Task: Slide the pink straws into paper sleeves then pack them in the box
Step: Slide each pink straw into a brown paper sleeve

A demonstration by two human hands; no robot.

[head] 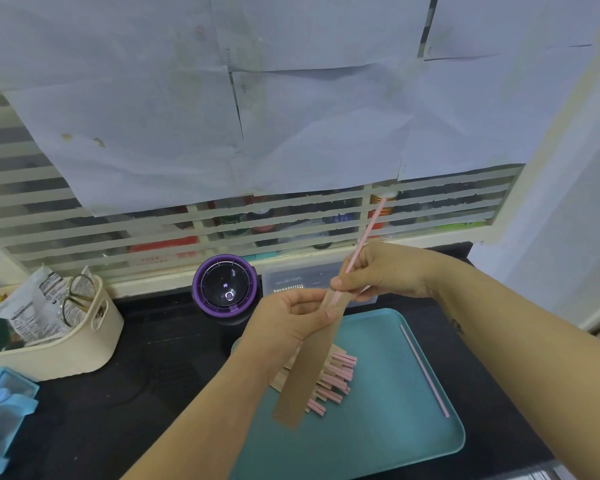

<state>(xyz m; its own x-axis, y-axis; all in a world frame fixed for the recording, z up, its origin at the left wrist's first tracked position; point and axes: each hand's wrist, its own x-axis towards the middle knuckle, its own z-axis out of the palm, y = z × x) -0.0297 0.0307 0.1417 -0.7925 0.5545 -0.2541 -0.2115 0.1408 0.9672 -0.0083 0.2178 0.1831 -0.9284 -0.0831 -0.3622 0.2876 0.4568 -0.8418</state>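
At the centre of the frame the left hand (293,318) pinches the top of a brown paper sleeve (309,362), which hangs down and to the left over the teal tray (395,441). Just above and to the right, the right hand (383,271) grips a pink straw (368,233) between thumb and fingers — its lower end sits at the sleeve's mouth, its upper end slants toward the upper right. Beneath the sleeve, a pile of sleeved straws (333,379) lies on the tray, pink ends showing. One loose straw (425,370) lies along the tray's right side. The tray rests on a dark worktop (118,410) — a purple-rimmed round device (226,287) stands behind it, a cream basket (66,344) at left.
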